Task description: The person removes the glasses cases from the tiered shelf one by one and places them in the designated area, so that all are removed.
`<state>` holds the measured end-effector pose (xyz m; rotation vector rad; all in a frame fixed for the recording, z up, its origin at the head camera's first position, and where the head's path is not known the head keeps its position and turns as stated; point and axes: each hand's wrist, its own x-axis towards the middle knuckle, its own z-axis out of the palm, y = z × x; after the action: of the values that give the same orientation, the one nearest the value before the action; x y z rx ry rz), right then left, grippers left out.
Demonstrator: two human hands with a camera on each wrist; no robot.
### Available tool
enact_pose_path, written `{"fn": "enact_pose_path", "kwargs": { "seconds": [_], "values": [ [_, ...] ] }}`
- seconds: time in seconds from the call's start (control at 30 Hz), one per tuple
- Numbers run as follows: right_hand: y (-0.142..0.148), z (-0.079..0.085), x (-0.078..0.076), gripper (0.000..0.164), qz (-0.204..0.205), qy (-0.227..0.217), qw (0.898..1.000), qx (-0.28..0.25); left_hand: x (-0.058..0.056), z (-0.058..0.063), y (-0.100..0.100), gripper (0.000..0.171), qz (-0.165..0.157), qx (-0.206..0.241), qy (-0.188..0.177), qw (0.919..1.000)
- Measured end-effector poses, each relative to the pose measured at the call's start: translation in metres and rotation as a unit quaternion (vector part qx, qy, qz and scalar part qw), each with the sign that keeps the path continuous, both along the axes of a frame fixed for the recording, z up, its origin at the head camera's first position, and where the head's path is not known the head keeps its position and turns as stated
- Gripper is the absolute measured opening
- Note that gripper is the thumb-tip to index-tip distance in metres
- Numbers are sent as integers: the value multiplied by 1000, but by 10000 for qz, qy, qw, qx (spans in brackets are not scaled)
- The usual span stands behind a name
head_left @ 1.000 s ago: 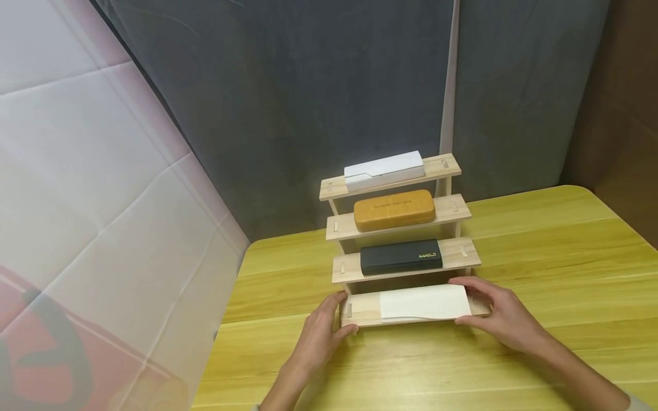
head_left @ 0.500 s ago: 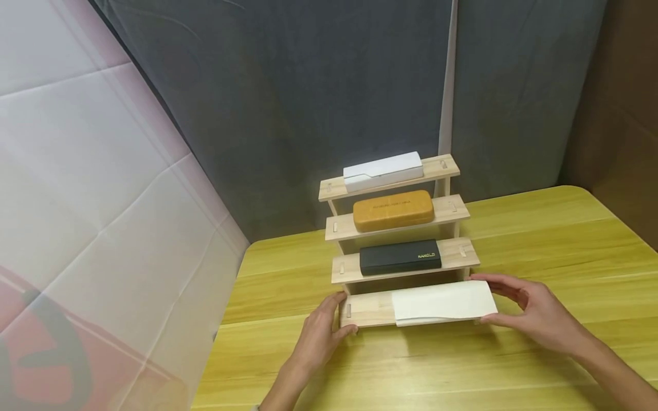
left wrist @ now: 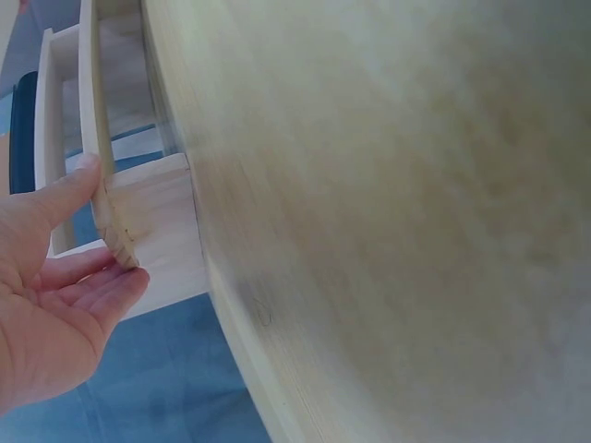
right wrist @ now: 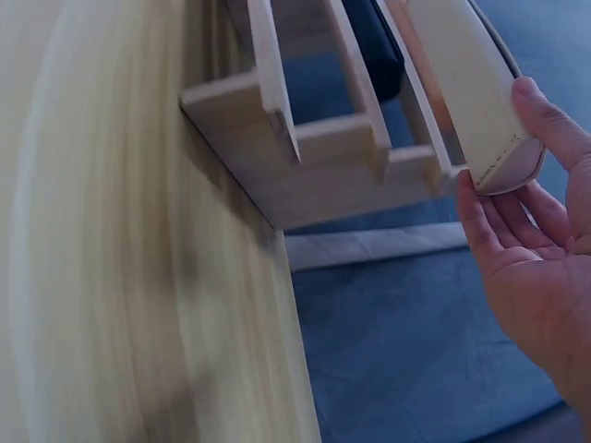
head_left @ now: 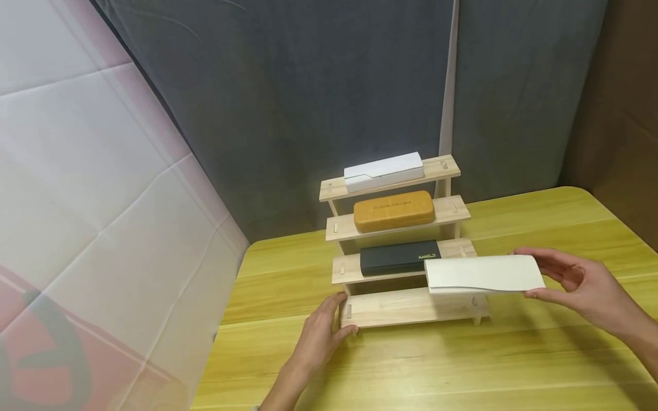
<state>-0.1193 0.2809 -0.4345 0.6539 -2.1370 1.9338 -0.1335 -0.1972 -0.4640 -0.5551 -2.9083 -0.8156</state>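
Observation:
A cream-white glasses case (head_left: 483, 274) is in the air above the right part of the lowest step of a wooden tiered rack (head_left: 396, 308). My right hand (head_left: 586, 288) pinches its right end between thumb and fingers; the right wrist view shows the thumb on one face of the case (right wrist: 476, 83) and fingertips at its end. My left hand (head_left: 319, 331) grips the left end of that lowest step, with the board (left wrist: 111, 212) between thumb and curled fingers in the left wrist view. On the steps above sit a black case (head_left: 396, 258), a tan case (head_left: 393, 211) and a white case (head_left: 382, 172).
The rack stands on a yellow wood-grain table (head_left: 411, 371). Behind the table hangs a dark grey curtain (head_left: 308, 103). A pale panel wall (head_left: 103, 171) borders the left side, and a brown surface (head_left: 627, 125) the right.
My right hand has slid the cream-white glasses case rightward along the lowest step, then lifted it up off the board. My left hand has stayed on the rack's left end.

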Motion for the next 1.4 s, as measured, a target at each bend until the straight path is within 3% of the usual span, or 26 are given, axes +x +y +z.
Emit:
{"fn": "enact_pose_path", "kwargs": {
  "seconds": [0.23, 0.47, 0.7, 0.8, 0.9, 1.03, 1.4],
  "values": [
    [20, 16, -13, 66, -166, 27, 9998, -102, 0, 0, 0, 73, 18, 0, 12, 10000],
    [33, 23, -30, 63, -128, -9, 9955, -938, 0, -1, 0, 72, -1, -7, 29, 10000],
    [40, 31, -49, 57, -317, 82, 9917, -1241, 0, -1, 0, 73, 5, 27, 33, 10000],
    [44, 34, -58, 56, -455, 53, 9932, -1073, -1, -1, 0, 73, 7, 13, 17, 10000],
    [48, 36, -65, 56, -949, -33, 9946, -422, -1, -1, 0, 73, 10, 6, 19, 10000],
    [56, 37, -73, 56, -1531, -234, 9876, 242, -1, -1, 0, 73, -11, 5, 26, 10000],
    [74, 23, -101, 52, -2107, -750, 9744, 237, 0, -2, -1, 73, -13, 12, -20, 10000]
  ]
}}
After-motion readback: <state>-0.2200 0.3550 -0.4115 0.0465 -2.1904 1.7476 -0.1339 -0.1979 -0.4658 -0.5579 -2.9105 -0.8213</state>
